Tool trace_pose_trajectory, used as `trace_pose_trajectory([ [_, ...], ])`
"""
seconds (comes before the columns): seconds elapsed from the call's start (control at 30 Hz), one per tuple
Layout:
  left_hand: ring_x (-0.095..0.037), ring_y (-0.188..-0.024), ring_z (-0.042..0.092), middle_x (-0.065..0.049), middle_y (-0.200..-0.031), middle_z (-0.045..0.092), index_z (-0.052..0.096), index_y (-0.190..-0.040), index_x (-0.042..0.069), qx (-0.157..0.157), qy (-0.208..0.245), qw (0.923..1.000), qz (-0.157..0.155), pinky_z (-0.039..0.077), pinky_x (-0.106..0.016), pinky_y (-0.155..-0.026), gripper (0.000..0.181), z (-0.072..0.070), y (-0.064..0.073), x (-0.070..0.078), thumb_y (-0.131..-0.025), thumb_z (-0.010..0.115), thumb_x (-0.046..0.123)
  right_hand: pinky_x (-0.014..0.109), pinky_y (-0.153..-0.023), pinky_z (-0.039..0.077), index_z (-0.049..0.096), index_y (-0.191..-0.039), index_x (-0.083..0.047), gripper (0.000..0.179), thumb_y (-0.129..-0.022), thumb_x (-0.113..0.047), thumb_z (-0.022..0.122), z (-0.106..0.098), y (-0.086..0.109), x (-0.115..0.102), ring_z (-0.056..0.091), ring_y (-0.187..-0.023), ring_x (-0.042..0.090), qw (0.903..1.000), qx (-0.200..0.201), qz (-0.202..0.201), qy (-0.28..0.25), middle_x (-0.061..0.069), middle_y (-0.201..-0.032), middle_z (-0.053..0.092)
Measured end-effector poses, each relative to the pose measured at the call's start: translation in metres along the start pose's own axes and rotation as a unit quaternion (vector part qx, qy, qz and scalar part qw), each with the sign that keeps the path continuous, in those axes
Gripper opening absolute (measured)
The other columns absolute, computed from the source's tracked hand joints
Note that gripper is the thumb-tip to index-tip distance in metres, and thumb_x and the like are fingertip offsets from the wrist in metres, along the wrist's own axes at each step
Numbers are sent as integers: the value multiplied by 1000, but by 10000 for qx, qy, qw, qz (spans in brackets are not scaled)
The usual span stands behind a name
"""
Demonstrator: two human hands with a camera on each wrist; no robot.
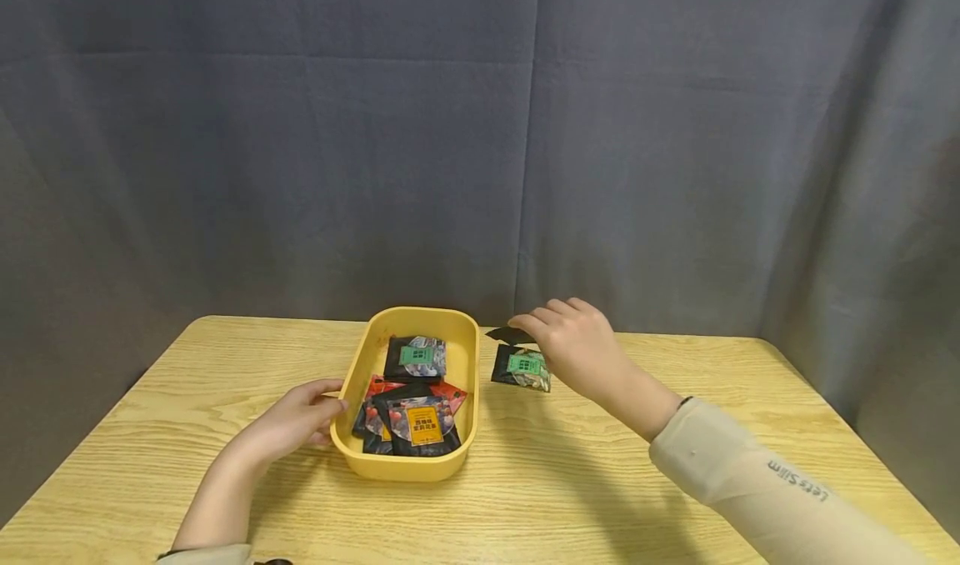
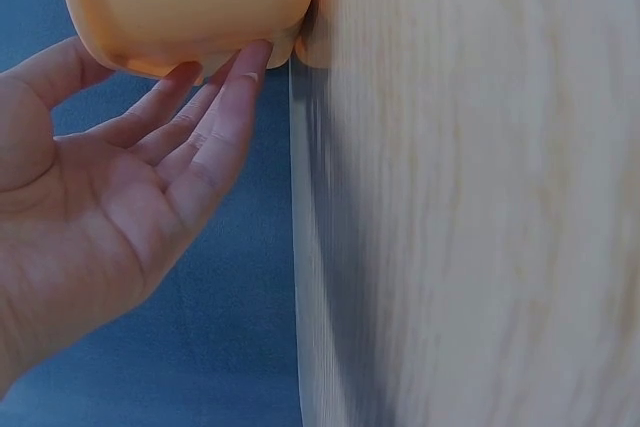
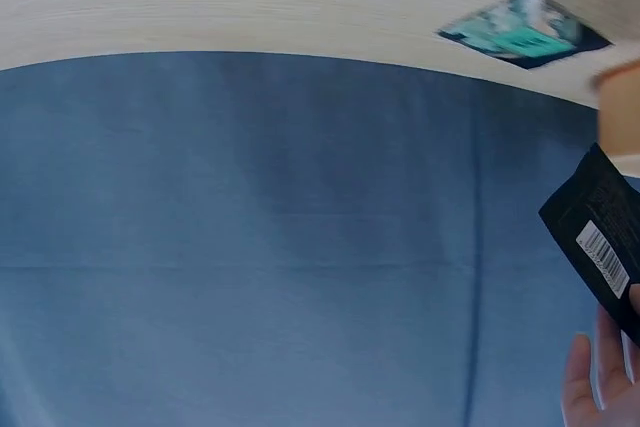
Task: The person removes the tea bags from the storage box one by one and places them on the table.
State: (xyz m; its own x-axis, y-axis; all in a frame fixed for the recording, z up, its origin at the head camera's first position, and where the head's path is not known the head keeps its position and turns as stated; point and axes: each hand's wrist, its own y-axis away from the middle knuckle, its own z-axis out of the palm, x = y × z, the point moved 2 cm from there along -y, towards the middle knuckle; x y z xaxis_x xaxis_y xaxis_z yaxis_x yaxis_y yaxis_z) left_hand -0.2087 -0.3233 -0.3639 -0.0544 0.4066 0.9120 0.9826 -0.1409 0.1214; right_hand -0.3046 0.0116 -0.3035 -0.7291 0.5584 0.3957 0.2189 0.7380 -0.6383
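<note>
My left hand [image 1: 296, 419] grips the left side of a yellow plastic bin [image 1: 471, 415], thumb at the rim and fingers against the outer wall [image 2: 190, 7]. Inside the bin lie several flat tea-like sachets: a green-labelled one [image 1: 417, 357] at the back, and an orange-labelled one [image 1: 424, 426] on top of black and red ones in front. Right of the bin, my right hand [image 1: 573, 344] pinches a black sachet [image 3: 590, 232], its barcode side showing in the right wrist view. Beneath that hand, another green-labelled sachet [image 1: 522, 367] lies on the table, partly covered from the head view.
The wooden table [image 1: 225, 382] has rounded far corners. Grey-blue cloth [image 1: 420, 173] hangs close behind its far edge and along the sides. Shadows of the right arm fall across the table front.
</note>
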Motion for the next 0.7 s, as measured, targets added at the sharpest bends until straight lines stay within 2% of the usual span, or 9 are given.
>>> trace_pose_trajectory([
  [0.13, -41, -108, 63, -38, -124, 54, 23, -143, -23, -81, 65, 9999, 137, 55, -46, -82, 56, 0, 0, 0, -102, 42, 9, 31, -60, 45, 75, -99, -12, 32, -80, 11, 63, 5, 9, 9, 64, -71, 20, 9999, -63, -1, 123, -1, -83, 71],
  [0.47, -38, -106, 64, -36, -124, 55, 25, -143, -22, -27, 40, 9999, 94, 55, -46, -82, 55, 0, 0, -2, -101, 43, 9, 31, -59, 46, 75, -100, -10, 28, -82, 9, 65, 18, 37, 38, 66, -75, 22, 9979, -492, 247, 333, 1, -86, 73],
  [0.6, -40, -109, 62, -37, -126, 54, 24, -143, -22, -38, 36, 9999, 87, 55, -47, -83, 55, -1, -1, -1, -102, 43, 10, 32, -61, 48, 75, -105, -9, 32, -82, 10, 65, 23, 51, 52, 67, -77, 23, 9962, -663, 396, 408, 3, -87, 73],
  [0.7, -40, -108, 63, -37, -125, 54, 24, -143, -22, -59, 25, 9999, 112, 55, -47, -84, 55, 0, -1, -1, -102, 43, 10, 33, -63, 49, 75, -111, -9, 37, -81, 10, 65, 26, 63, 60, 66, -79, 23, 9928, -942, 578, 467, 3, -88, 73],
])
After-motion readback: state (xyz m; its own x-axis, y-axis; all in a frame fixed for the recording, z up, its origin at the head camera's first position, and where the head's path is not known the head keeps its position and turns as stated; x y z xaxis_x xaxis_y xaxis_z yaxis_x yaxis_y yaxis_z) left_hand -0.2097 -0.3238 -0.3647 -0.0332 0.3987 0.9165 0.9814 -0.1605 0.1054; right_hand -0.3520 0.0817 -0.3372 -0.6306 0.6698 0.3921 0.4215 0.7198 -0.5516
